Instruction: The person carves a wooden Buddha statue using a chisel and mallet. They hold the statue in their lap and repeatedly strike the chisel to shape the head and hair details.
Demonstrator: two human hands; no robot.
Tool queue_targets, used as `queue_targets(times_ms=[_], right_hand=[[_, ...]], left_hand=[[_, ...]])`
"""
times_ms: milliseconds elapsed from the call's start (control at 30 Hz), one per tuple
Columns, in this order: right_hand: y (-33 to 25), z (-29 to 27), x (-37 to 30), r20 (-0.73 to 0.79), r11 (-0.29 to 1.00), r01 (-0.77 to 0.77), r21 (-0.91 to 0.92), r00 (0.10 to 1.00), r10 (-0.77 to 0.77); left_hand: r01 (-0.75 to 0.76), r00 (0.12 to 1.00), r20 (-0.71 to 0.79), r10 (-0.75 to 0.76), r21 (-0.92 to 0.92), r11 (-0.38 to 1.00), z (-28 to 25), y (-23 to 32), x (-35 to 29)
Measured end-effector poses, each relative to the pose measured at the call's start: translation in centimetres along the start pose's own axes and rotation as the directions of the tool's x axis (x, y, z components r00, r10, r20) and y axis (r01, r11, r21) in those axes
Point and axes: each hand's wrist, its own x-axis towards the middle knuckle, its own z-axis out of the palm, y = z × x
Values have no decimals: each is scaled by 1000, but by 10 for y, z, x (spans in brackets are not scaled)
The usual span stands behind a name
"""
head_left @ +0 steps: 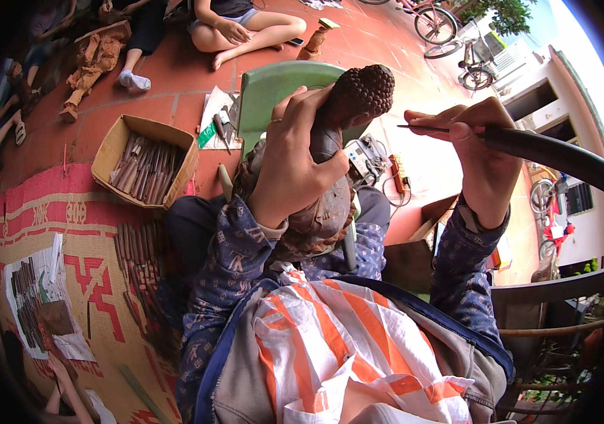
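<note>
A dark brown carved statue (pixel 364 95) with a head of tight round curls stands in front of me, leaning a little to the right. My left hand (pixel 300 159) is wrapped round its neck and shoulder, hiding part of them. The lower body (pixel 316 222) of the figure is between my knees. To the right of the statue's head, my right hand (pixel 487 145) grips a tool (pixel 556 152) with a thick, curved black handle. Its thin dark tip points left toward the statue's face, with a gap between them.
Behind the statue is a green plastic chair (pixel 259 88). A small electric unit (pixel 367 159) and an orange power strip (pixel 399 173) lie beyond it. At left, a cardboard box (pixel 114 180) holds several carving tools; more tools lie on the patterned mat (pixel 40 219). Other people sit nearby.
</note>
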Motion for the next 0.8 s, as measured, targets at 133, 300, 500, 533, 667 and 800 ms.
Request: queue_targets(times_ms=[133,300,500,533,667,800], right_hand=[[5,-1,-23,-88,997,-42,64,995,47],[27,17,-46,-174,968,-1,250,984,46],[44,43,-50,-147,930,23,367,989,33],[42,44,-49,-119,919,-30,394,989,84],[45,41,-48,-106,919,-35,392,991,83],[41,38,-53,-179,898,-31,439,976,122]], left_hand=[[-6,1000,12,6,-15,1000,-5,3,1],[31,1000,1,-32,-92,995,-15,12,-4],[-260,965,81,248,259,930,-30,40,-6],[-227,974,38,225,235,945,-27,41,-7],[-188,982,40,184,274,943,-23,45,-5],[-217,975,32,220,344,913,-26,40,-5]])
